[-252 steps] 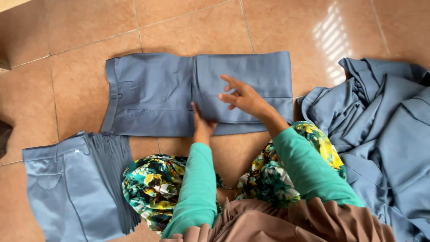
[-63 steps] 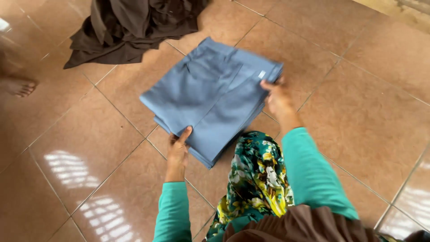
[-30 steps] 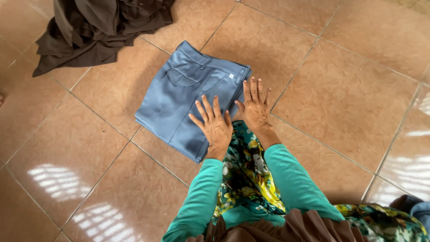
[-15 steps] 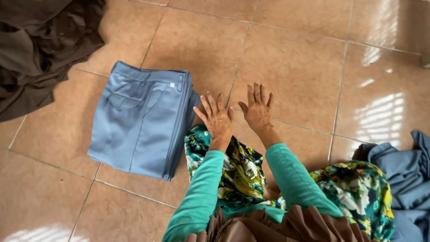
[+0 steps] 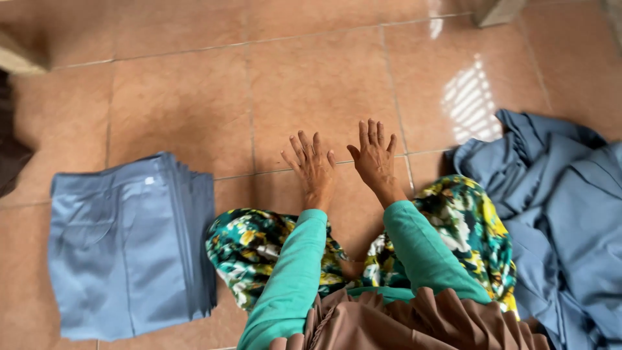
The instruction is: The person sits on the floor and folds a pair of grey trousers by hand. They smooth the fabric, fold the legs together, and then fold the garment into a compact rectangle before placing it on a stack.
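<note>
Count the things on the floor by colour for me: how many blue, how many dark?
Blue: 2, the stack of folded blue trousers on the left and the heap of unfolded blue garments on the right.
Dark: 1, a dark cloth at the left edge.
Total: 3.
Left hand and right hand hold nothing.

- Both arms wear long, plain teal-green sleeves [image 5: 291,272], close-fitting down to the wrists.
- The left hand [image 5: 312,165] and right hand [image 5: 374,155] are bare.
- A floral skirt [image 5: 466,220] in green, yellow and white covers the knees.
- A brown pleated cloth [image 5: 421,321] hangs below.
</note>
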